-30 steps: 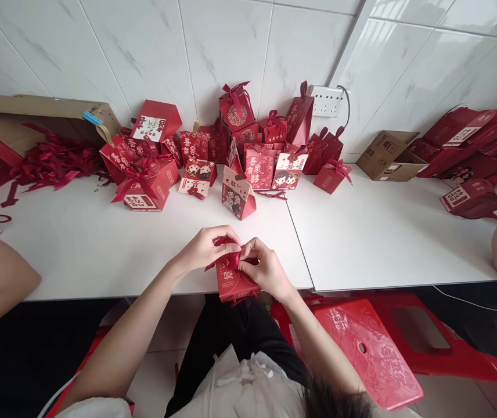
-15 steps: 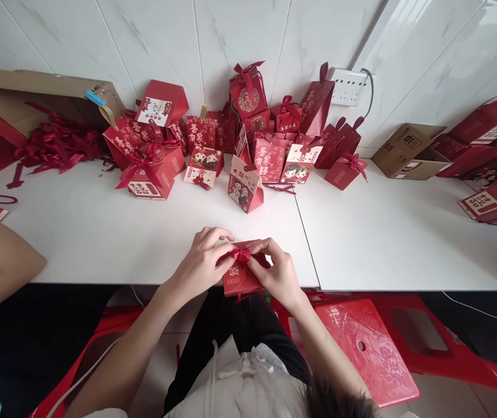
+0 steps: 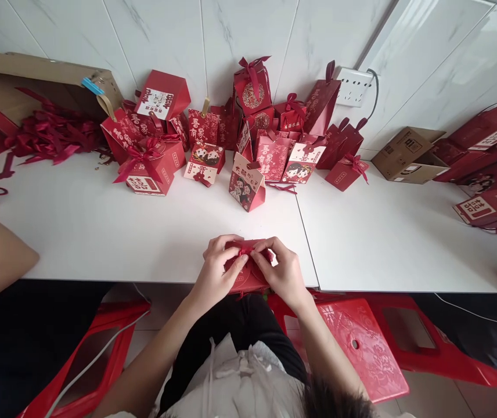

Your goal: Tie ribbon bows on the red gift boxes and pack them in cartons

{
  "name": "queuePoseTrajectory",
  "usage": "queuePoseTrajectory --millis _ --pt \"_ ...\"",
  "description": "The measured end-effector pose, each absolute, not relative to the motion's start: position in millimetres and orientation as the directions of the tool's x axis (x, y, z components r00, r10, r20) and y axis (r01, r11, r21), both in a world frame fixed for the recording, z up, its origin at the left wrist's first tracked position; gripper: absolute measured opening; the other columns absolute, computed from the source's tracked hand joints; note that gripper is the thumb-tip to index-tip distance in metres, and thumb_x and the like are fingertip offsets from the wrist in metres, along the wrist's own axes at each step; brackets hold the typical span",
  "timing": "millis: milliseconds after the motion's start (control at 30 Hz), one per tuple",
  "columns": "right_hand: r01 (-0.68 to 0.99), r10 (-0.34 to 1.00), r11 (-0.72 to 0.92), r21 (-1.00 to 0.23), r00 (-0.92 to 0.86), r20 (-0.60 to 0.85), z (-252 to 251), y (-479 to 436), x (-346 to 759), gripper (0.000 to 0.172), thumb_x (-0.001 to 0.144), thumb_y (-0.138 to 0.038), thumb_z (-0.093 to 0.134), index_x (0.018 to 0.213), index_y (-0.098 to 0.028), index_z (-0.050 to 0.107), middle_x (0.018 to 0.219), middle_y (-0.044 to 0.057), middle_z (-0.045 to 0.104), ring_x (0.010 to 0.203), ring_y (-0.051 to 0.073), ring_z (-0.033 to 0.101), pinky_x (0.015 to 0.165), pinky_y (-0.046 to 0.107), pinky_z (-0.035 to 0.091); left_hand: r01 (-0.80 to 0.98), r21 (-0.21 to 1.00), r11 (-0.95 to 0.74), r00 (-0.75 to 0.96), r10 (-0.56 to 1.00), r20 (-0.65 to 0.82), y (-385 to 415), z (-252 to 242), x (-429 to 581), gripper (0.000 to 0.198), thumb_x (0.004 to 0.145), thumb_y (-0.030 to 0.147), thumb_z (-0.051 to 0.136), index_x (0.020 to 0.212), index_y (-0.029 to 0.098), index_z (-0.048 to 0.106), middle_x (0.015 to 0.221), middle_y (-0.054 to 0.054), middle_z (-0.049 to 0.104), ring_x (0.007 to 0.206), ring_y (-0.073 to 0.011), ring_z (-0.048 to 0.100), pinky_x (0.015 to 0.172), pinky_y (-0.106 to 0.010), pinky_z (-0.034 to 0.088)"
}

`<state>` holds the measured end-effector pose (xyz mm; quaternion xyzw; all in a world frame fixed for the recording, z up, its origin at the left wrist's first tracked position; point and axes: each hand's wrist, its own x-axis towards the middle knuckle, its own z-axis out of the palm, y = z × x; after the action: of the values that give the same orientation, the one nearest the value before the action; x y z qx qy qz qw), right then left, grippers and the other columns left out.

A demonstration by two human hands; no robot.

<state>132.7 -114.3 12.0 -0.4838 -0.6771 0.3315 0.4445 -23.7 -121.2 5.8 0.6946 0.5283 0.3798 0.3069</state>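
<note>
At the table's front edge lies a small red gift box [image 3: 248, 281], with a red ribbon [image 3: 245, 252] on its top. My left hand [image 3: 220, 264] pinches the ribbon from the left between thumb and fingers. From the right, my right hand [image 3: 280, 270] pinches the same ribbon, its fingertips close to the left ones. Both hands cover much of the box's upper face. Just beyond stands a triangular box [image 3: 247, 184] printed with a cartoon couple.
Several red gift boxes [image 3: 270, 154] stand along the tiled wall. Loose ribbons [image 3: 57, 133] spill from a cardboard box [image 3: 48, 69] at left. A small carton [image 3: 409, 154] and a power strip [image 3: 353, 87] are at right. Other people's arms [image 3: 0, 247] rest at both sides; a red stool [image 3: 362, 348] is below.
My hands have moved slightly right and closer together over the box. The ribbon bunch between them looks flatter, and the left hand now covers more of the box's front.
</note>
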Motion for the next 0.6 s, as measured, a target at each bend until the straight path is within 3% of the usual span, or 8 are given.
queuePoseTrajectory --millis 133,233,400,600 --pt "0.343 0.953 0.300 -0.890 -0.151 0.263 11.0 -110.7 133.4 0.007 0.085 -0.026 0.056 0.080 -0.022 0.057 0.076 0.001 0.064 0.067 0.015 0.059 0.064 0.027 0.050 0.285 0.949 -0.132 0.191 0.978 0.079 -116.1 0.1 -24.4 0.024 0.087 0.033 0.047 0.083 0.019 0.067 0.116 -0.007 0.055 0.112 -0.0216 0.051 0.097 -0.034 0.043" --pt "0.387 0.933 0.358 -0.850 -0.176 0.313 10.0 -110.2 133.2 0.006 0.086 -0.022 0.053 0.081 -0.022 0.056 0.078 0.001 0.064 0.070 0.015 0.060 0.065 0.029 0.050 0.205 0.975 -0.081 0.155 0.987 0.049 -113.5 -2.7 -22.0 0.031 0.087 0.037 0.047 0.074 0.017 0.067 0.118 -0.008 0.055 0.112 -0.0223 0.052 0.096 -0.034 0.043" --pt "0.485 0.834 0.536 -0.691 -0.182 0.520 13.0 -117.6 141.1 0.001 0.086 -0.023 0.059 0.087 -0.023 0.059 0.104 0.008 0.057 0.098 0.021 0.058 0.080 0.036 0.051 0.152 0.987 -0.056 0.095 0.995 0.042 -110.3 -2.3 -20.2 0.031 0.084 0.038 0.053 0.064 0.018 0.067 0.120 -0.008 0.056 0.114 -0.0238 0.052 0.099 -0.035 0.040" --pt "0.577 0.783 0.606 -0.547 -0.312 0.538 14.3 -123.4 146.7 0.006 0.087 -0.023 0.059 0.090 -0.022 0.064 0.104 0.010 0.056 0.098 0.023 0.056 0.082 0.040 0.048 0.145 0.986 -0.078 0.151 0.987 0.056 -107.6 -1.2 -25.8 0.028 0.080 0.039 0.060 0.063 0.018 0.069 0.124 -0.008 0.056 0.118 -0.0258 0.050 0.098 -0.036 0.040"
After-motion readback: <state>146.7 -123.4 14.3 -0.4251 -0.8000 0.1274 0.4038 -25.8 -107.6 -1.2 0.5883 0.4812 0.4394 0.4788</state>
